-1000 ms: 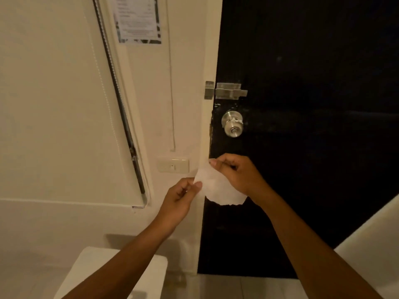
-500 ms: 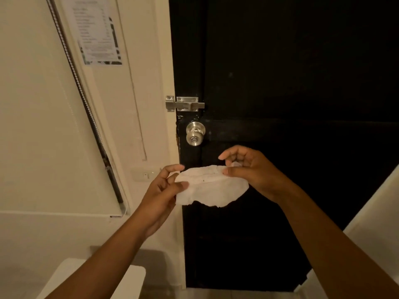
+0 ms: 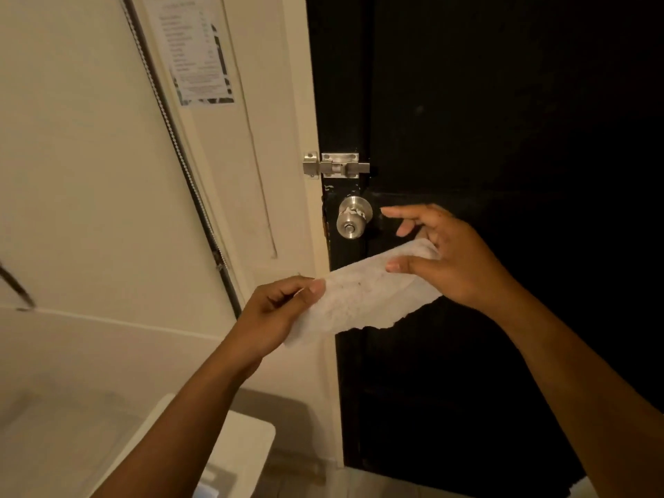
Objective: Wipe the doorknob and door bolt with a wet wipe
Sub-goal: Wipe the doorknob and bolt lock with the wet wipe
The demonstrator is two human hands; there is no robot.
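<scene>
Head view: wet wipe [image 3: 363,298] now wider, nearer doorknob [image 3: 351,218]

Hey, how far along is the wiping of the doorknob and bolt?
Only preparation looks done: the wet wipe is out, stretched open between the left hand and right hand. It touches neither the doorknob nor the door bolt, so both remain to wipe.

Brushed-metal doorknob [image 3: 353,217] and door bolt [image 3: 337,166] (matt black door [image 3: 503,120]).
</scene>
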